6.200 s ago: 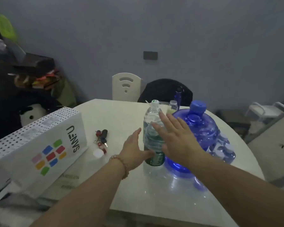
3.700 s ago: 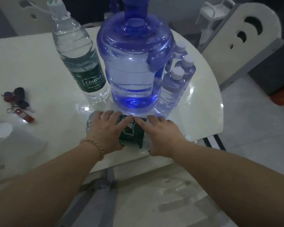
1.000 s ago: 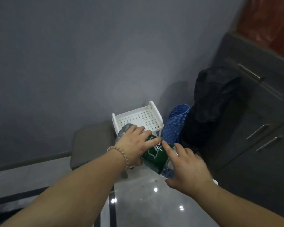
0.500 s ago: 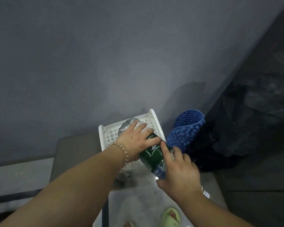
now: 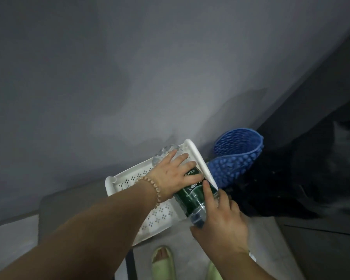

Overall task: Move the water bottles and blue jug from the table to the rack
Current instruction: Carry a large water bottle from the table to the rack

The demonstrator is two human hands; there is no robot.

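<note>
**Bottle Label Defies Reading**

We see white lettering on the water bottle (image 5: 196, 214) and its green label (image 5: 187, 199): a small line near the label's upper edge, larger characters below it. The left hand (image 5: 173, 177) and right hand (image 5: 220, 225) cover part, and we can read none of it.

A bracelet (image 5: 150, 188) of small round tan beads circles the wrist just behind the left hand (image 5: 174, 176). Both forearms are bare. Below the right hand (image 5: 220, 225) sit pale green open-toed slippers: the left slipper (image 5: 163, 263) shows toes, while the right slipper (image 5: 212, 273) is mostly hidden.
</note>
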